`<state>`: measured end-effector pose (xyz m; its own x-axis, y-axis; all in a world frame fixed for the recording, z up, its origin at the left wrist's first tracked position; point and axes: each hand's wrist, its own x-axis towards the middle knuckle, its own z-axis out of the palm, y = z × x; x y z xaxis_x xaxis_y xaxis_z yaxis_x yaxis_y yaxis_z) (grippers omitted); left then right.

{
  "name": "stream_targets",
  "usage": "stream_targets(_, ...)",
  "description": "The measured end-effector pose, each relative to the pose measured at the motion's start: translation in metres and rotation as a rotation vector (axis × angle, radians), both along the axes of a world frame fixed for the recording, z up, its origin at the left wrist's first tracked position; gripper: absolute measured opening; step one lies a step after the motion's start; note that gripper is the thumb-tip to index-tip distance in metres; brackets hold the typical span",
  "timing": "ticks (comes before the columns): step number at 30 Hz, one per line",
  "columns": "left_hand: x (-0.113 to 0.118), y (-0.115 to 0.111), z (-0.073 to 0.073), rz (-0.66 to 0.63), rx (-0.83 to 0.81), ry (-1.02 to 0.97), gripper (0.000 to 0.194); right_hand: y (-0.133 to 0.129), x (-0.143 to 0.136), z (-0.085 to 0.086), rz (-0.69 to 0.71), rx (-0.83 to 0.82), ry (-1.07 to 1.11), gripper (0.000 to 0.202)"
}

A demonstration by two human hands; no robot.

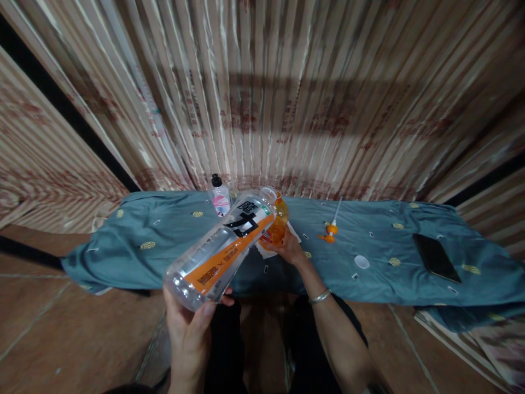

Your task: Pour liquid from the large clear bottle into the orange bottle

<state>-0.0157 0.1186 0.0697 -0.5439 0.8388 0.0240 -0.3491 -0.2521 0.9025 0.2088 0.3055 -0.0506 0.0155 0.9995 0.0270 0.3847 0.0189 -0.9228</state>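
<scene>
A large clear bottle (221, 246) with an orange and black label is tilted, its base low at the left and its neck raised toward the right. My left hand (191, 323) is wrapped round its base. The clear bottle's mouth is at the top of an orange translucent bottle (280, 221); whether they touch, I cannot tell. My right hand (290, 247) grips that orange bottle low on its side. Under the orange bottle lies something white like paper (266, 251). To the right, an orange pump head (329, 232) with a thin tube lies on the cloth.
A small bottle with a black cap (220, 198) stands at the back left of the narrow table's teal cloth (176, 249). A white round disc (361, 262) and a black phone (436, 257) lie on the right. A striped curtain (279, 98) hangs behind.
</scene>
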Motion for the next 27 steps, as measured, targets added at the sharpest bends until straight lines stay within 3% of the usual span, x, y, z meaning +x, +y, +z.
stream_targets(21, 0.001, -0.001, 0.000, -0.003, -0.001, 0.023, 0.091, 0.001, 0.001, -0.001, 0.015, 0.008, 0.045, 0.093)
stream_targets(27, -0.005, 0.000, -0.011, -0.005, 0.013, 0.025, 0.088, 0.000, 0.003, -0.001, 0.034, 0.029, -0.002, 0.095)
